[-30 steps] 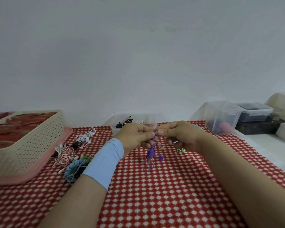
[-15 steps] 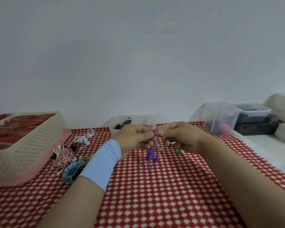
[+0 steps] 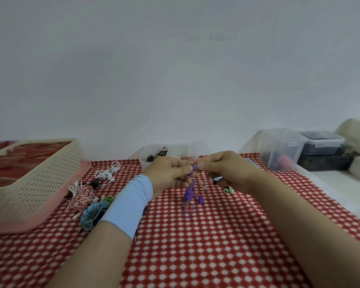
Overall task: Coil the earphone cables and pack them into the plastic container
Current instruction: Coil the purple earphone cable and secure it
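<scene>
Head view: left hand (image 3: 168, 173) and right hand (image 3: 227, 169) each pinch the top of the purple earphone cable (image 3: 189, 194), its coil hanging just before the plastic container (image 3: 184, 148), whose front wall the hands hide; checked cloth (image 3: 195, 246) spreads on its near side.

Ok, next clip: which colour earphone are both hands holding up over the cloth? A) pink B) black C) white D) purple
D: the left hand and the right hand both pinch the top of the purple earphone, and its wound cable hangs down over the red checked cloth.
</scene>
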`<state>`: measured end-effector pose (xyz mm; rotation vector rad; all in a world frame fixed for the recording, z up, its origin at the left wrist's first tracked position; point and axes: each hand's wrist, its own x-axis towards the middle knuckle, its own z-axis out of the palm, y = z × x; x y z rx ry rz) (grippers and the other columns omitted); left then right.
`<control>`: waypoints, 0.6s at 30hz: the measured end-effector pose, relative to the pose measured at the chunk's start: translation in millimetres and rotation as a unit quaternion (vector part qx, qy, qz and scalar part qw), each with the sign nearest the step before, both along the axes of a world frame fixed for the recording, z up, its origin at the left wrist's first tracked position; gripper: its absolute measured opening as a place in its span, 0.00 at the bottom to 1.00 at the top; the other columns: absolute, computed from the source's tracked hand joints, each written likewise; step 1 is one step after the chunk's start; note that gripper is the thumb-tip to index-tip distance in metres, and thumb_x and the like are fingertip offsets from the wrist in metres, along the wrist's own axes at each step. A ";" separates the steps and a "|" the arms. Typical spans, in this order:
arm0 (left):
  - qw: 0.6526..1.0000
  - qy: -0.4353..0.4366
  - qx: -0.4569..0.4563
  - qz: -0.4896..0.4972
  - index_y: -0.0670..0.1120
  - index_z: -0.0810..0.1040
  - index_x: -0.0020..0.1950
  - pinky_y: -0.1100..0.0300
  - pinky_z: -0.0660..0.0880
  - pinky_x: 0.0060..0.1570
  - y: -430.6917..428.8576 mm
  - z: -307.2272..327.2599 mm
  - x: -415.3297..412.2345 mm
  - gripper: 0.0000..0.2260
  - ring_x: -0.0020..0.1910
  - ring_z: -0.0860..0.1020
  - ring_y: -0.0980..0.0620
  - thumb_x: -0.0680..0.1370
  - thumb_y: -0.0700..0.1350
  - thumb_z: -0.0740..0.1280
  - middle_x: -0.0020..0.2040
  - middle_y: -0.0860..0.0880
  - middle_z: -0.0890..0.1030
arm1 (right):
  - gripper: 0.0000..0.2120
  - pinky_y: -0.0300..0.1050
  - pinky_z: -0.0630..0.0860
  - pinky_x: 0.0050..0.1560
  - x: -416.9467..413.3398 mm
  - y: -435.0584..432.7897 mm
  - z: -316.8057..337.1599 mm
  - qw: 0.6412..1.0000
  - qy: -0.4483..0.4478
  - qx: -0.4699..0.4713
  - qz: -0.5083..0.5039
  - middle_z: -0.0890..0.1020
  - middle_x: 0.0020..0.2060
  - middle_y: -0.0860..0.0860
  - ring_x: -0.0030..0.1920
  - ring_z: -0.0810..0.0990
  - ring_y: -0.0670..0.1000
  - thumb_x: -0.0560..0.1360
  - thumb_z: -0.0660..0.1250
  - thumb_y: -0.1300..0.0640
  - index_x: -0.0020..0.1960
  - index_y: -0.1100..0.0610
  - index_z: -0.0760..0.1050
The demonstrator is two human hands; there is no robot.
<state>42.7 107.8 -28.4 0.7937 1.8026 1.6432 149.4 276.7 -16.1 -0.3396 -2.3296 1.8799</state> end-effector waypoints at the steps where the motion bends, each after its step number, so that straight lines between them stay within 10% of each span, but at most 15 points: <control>1: 1.000 -0.002 0.000 -0.003 0.38 0.81 0.53 0.62 0.79 0.36 -0.6 0.3 -0.3 0.06 0.35 0.81 0.53 0.78 0.36 0.68 0.39 0.46 0.84 | 0.07 0.36 0.65 0.25 0.8 1.0 0.1 1.000 -0.002 -0.014 0.009 0.88 0.47 0.53 0.31 0.76 0.47 0.78 0.71 0.58 0.52 0.59 0.86; 18: 1.000 0.004 -0.011 -0.016 0.41 0.83 0.52 0.63 0.79 0.35 1.2 -1.7 1.5 0.06 0.35 0.81 0.54 0.79 0.36 0.67 0.39 0.47 0.85 | 0.07 0.40 0.69 0.26 2.3 -1.5 1.6 0.990 0.059 0.130 -0.004 0.86 0.37 0.46 0.31 0.78 0.49 0.81 0.68 0.58 0.51 0.56 0.84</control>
